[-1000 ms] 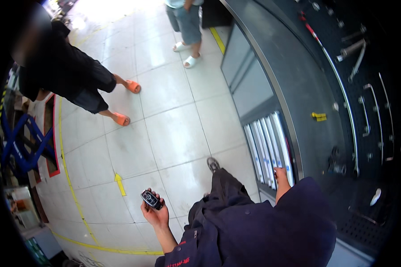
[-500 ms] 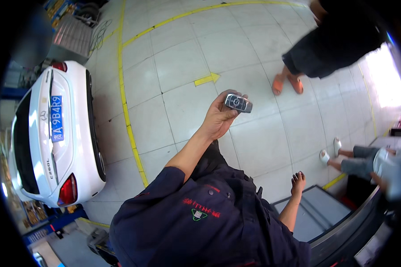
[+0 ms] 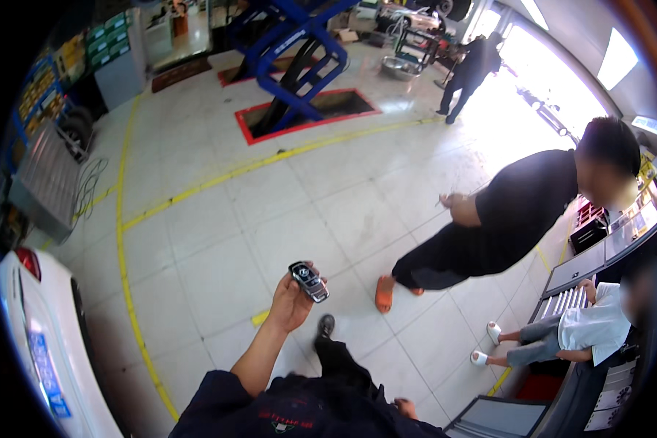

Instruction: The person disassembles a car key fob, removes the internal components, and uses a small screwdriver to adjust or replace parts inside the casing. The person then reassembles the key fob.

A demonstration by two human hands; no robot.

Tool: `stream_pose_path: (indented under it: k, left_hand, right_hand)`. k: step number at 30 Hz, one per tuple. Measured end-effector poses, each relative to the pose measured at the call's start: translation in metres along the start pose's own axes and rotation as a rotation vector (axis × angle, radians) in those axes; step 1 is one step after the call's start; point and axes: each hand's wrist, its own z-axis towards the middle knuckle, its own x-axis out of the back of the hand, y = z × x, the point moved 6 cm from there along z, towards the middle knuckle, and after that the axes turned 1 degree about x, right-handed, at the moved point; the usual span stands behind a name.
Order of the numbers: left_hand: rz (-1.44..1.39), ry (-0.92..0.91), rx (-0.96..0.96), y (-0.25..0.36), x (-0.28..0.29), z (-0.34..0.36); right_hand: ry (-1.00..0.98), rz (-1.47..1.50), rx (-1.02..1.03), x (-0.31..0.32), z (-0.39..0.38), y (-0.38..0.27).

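Note:
My left hand [image 3: 290, 306] is raised in front of my dark uniform [image 3: 285, 416], closed around a black and silver car key fob [image 3: 308, 281] with its buttons facing up. My right hand [image 3: 404, 406] is low beside my body, mostly hidden by it, so its fingers are unclear. My shoe [image 3: 325, 326] shows on the tiles below the fob.
A person in orange slippers [image 3: 518, 204] stands ahead right, another in white slippers [image 3: 591, 325] beside grey cabinets [image 3: 496, 420]. A distant person [image 3: 467, 77] stands near a blue scissor lift [image 3: 292, 66] over a red-edged pit [image 3: 244, 131]. A white car [image 3: 58, 328] is at left.
My view has swung around twice, now showing the lift and doorway. My right hand has left the cabinet drawers. The fob stays in my left hand. The person in orange slippers appears turned and closer.

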Motion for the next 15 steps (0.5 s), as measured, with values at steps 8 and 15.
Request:
stream_pose_path:
  k: [8, 15]
  left_hand:
    - [0.074, 0.135, -0.047, 0.058, 0.072, 0.203]
    - [-0.118, 0.122, -0.215, 0.167, 0.108, 0.35]
  right_hand:
    - [-0.117, -0.733, 0.179, -0.039, 0.187, -0.218]
    - [-0.283, 0.24, 0.147, -0.116, 0.328, -0.641]
